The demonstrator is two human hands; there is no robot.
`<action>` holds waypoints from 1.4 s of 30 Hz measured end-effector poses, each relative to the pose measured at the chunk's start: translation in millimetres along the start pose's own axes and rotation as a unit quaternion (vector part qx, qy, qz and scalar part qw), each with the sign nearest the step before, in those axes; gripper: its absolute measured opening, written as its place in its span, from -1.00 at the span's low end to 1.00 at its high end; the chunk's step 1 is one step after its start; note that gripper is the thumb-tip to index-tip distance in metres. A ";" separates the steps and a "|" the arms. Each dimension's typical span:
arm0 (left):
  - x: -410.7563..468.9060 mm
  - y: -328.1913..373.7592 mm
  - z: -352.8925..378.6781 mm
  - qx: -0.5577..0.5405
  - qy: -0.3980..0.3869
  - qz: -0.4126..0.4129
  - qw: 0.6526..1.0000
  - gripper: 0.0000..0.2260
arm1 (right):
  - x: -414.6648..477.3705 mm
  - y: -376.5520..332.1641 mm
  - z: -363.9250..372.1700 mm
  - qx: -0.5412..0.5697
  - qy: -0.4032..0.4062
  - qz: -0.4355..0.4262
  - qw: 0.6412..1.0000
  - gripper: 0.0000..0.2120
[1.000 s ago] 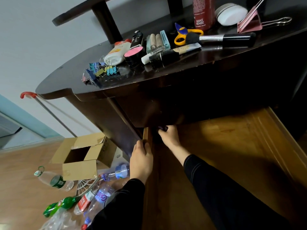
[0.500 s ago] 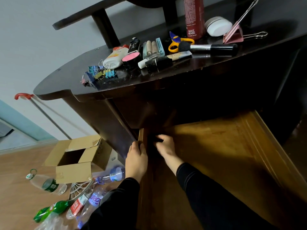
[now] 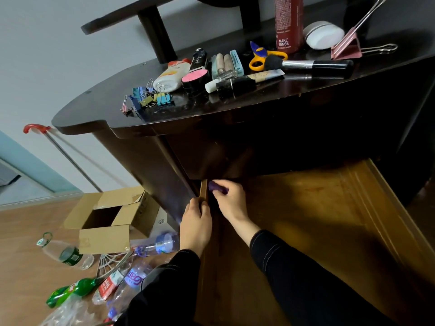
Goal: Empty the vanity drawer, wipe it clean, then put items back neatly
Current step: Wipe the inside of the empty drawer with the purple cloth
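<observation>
Pulled wide open, the vanity drawer point(image 3: 317, 208), bare wooden bottom showing, nothing left inside except at the far left corner. There, a small purple item point(image 3: 217, 187), possibly a cloth or a short tube, hard to name in the shadow under the counter point(image 3: 98, 114). Pinched in the right hand point(image 3: 231, 200), fingers point(image 3: 227, 183) curled over it from above, long axis running roughly left to right along the drawer's back edge, one end poking out toward the left side wall. Just beside it, the left hand point(image 3: 196, 223), fingers closed over the top edge of the drawer's left wall, steadying. Right hand plainly the one on the item; left hand close by but busy with the wall.

Judged from this: emptying nearly done, or wiping about to start if a cloth. For lifting out, straight up and back toward the body, clear of the counter's overhang above. For wiping, a sweep rightward along the back edge, away from the left wall.

Further out, up on the counter: binder clips point(image 3: 150, 100), a white lotion bottle point(image 3: 171, 75), a pink-lidded compact point(image 3: 195, 77), yellow scissors point(image 3: 261, 56), a makeup brush point(image 3: 308, 65), a red can point(image 3: 289, 22). On the floor at left, a cardboard box point(image 3: 110, 220) and plastic bottles point(image 3: 68, 255).
</observation>
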State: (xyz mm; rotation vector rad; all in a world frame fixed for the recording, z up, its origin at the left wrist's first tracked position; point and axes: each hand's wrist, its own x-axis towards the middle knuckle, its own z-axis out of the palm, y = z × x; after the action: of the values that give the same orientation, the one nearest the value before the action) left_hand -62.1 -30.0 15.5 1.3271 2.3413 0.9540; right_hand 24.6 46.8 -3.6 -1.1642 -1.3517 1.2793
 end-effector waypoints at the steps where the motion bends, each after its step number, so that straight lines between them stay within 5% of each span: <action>1: 0.1 0.1 0.1 -0.001 -0.001 -0.003 1.000 -0.88 | -3.2 -1.2 1.9 0.010 0.004 -0.022 1.000 -0.70; 7: -1.5 -3.6 -0.8 -0.028 0.002 -0.005 1.000 -0.86 | -7.2 26.4 -12.2 -0.127 -0.104 0.079 0.983 -0.67; 13: 0.2 -3.3 0.0 -0.028 0.011 -0.013 0.999 -0.83 | -9.9 1.4 -3.4 -0.006 -0.025 -0.019 0.999 -0.71; 18: -1.1 -3.4 -0.5 -0.027 0.004 -0.012 1.000 -0.87 | -20.9 29.9 -9.2 -0.112 -0.074 0.058 0.989 -0.70; 24: 0.9 -1.3 -0.2 -0.030 0.004 -0.022 0.999 -0.82 | -22.3 10.4 -0.5 -0.022 -0.021 -0.019 0.999 -0.70; 29: -1.4 -2.2 -1.1 -0.022 0.005 -0.016 1.000 -0.88 | -18.8 24.5 -15.0 -0.112 -0.107 0.073 0.985 -0.68; 34: -0.9 -0.1 -1.0 -0.038 0.012 -0.022 0.999 -0.81 | -20.5 -3.5 -6.0 -0.015 -0.027 -0.008 0.999 -0.70; 42: -4.3 1.6 -4.0 -0.038 0.011 -0.019 0.999 -0.88 | -22.4 8.8 -13.2 -0.040 -0.064 0.069 0.995 -0.71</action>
State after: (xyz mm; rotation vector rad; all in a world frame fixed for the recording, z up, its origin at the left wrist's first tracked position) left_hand -60.9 -34.6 19.3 1.2458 2.3132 1.0408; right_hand 41.2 26.5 -12.0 -1.2683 -1.4486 1.4309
